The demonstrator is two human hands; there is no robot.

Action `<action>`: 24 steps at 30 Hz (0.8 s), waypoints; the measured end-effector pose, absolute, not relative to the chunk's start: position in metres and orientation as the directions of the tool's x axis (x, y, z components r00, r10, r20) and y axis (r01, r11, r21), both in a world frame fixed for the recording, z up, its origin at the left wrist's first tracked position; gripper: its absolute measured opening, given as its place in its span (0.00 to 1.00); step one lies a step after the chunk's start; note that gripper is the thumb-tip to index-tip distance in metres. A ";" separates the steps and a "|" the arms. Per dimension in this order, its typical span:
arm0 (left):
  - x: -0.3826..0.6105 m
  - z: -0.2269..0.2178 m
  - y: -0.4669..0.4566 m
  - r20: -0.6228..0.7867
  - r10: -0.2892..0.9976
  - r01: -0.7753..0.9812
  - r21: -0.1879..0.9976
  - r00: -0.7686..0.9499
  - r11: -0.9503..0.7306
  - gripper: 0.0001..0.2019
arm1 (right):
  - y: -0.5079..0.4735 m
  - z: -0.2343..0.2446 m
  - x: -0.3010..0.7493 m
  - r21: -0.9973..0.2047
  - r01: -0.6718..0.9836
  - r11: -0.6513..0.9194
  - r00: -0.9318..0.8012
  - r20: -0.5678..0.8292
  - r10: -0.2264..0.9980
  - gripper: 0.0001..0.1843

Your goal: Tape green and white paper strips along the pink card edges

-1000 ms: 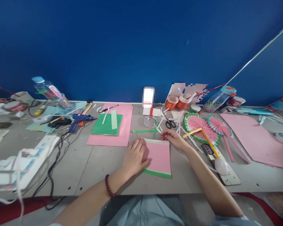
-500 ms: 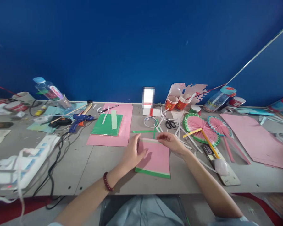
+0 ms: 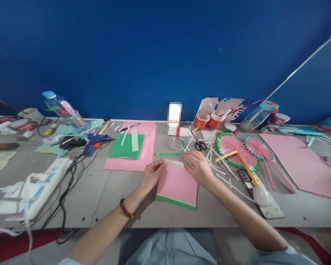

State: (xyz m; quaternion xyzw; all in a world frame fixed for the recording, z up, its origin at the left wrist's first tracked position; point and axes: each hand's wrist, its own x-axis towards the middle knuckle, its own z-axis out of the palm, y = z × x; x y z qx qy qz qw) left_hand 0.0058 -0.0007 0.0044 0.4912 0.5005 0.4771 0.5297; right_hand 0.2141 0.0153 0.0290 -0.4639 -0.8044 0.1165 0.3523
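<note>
A pink paper sheet [image 3: 178,184] with a green and white band along its near edge lies on the grey table [image 3: 118,195] in front of me. My left hand [image 3: 151,173] pinches the sheet's far left corner. My right hand [image 3: 199,167] grips the far edge to the right, where a narrow strip of the paper is folded over. A bead bracelet [image 3: 125,208] sits on my left wrist.
Beyond the sheet lie green strips, white paper scraps, scissors [image 3: 200,145] and two watermelon paper fans [image 3: 233,149]. A green pad on pink paper [image 3: 127,146], a blue glue gun [image 3: 95,140], a power strip [image 3: 41,184] with cables and a bottle [image 3: 63,109] lie to the left. Red cups [image 3: 208,119] stand at the back.
My left hand has lifted off the middle of the pink sheet and moved to its far left corner. My right hand slid left along the far edge, which is now folded over.
</note>
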 end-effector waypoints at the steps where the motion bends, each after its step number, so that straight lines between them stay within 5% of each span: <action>1: 0.007 0.006 -0.001 -0.055 0.997 -0.029 0.998 0.055 0.057 0.13 | 0.014 0.035 0.208 -0.460 0.667 0.586 -0.366 0.484 0.795 0.09; 13: 0.006 0.006 -0.002 0.017 0.999 -0.032 0.999 0.045 -0.016 0.12 | 0.022 0.037 0.163 -0.443 0.634 0.634 -0.421 0.490 0.763 0.11; 24: 0.007 0.004 -0.006 0.138 0.990 0.164 0.976 0.026 -0.141 0.10 | 0.015 0.029 0.159 -0.276 0.691 0.668 -0.474 0.525 0.707 0.12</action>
